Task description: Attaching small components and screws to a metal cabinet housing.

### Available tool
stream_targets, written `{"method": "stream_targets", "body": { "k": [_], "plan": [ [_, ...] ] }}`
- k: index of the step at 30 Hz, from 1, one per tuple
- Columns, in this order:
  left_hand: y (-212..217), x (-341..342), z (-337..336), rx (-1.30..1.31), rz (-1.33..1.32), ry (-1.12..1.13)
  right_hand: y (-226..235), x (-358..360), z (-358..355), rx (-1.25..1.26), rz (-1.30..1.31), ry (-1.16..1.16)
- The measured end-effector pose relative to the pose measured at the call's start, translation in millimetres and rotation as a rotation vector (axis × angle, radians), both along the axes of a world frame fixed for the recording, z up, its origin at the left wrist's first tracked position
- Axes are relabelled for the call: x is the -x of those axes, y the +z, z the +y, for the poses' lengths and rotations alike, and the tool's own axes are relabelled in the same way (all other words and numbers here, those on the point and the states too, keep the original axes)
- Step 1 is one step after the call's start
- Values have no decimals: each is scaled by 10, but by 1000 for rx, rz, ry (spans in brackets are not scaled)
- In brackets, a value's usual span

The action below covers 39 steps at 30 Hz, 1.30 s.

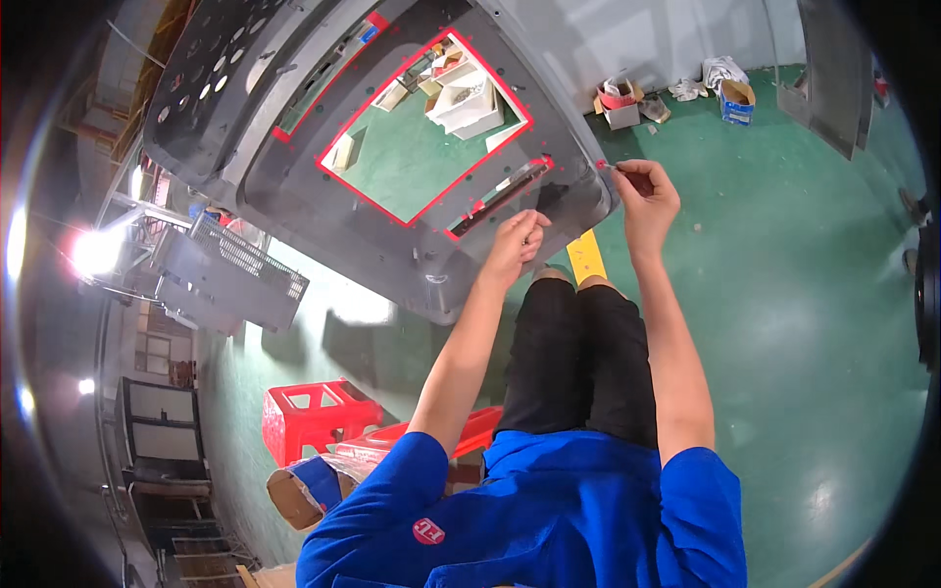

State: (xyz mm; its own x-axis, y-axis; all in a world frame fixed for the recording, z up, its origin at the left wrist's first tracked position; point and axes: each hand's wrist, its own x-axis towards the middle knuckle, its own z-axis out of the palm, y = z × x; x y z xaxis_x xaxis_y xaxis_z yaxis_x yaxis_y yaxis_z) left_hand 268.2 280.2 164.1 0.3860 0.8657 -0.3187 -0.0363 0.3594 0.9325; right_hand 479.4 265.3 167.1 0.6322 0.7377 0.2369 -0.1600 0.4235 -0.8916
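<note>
A large dark grey panel (377, 250) with cut-out openings fills the upper middle of the head view, tilted before me. Red edging (368, 200) runs round its big four-sided opening and along the narrow slots. By the panel's lower edge, below the narrow slot, my left hand (512, 247) is closed with curled fingers; any small thing in them is hidden. My right hand (649, 201) pinches thumb and forefinger together at the panel's right corner, beside a small red spot (601, 165). What sits between those fingertips is too small to name.
Red plastic stools (319, 416) stand at lower left, with an opened cardboard box (299, 498) beside them. A metal frame (230, 269) with a bright lamp (98, 252) is at left. Boxes, including a blue one (736, 102), line the far wall. A yellow piece (586, 259) shows near my knees.
</note>
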Motion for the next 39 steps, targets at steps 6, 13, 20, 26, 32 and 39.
{"method": "stream_targets", "body": {
  "k": [6,13,20,26,32,39],
  "plan": [
    [-33,170,57,13,-205,15,-111,125,236,14,-154,-71],
    [-55,268,83,-16,-218,8,-62,120,283,-51,-483,-74],
    [-70,225,107,6,-247,-5,-70,24,368,-126,-698,-44],
    [-52,196,88,-61,-226,3,-109,-72,536,21,-542,72],
    [-72,250,41,-128,-221,-8,325,270,161,-28,-678,387],
    [-89,296,89,-207,-187,22,286,673,246,-4,-536,931]
  ]
}}
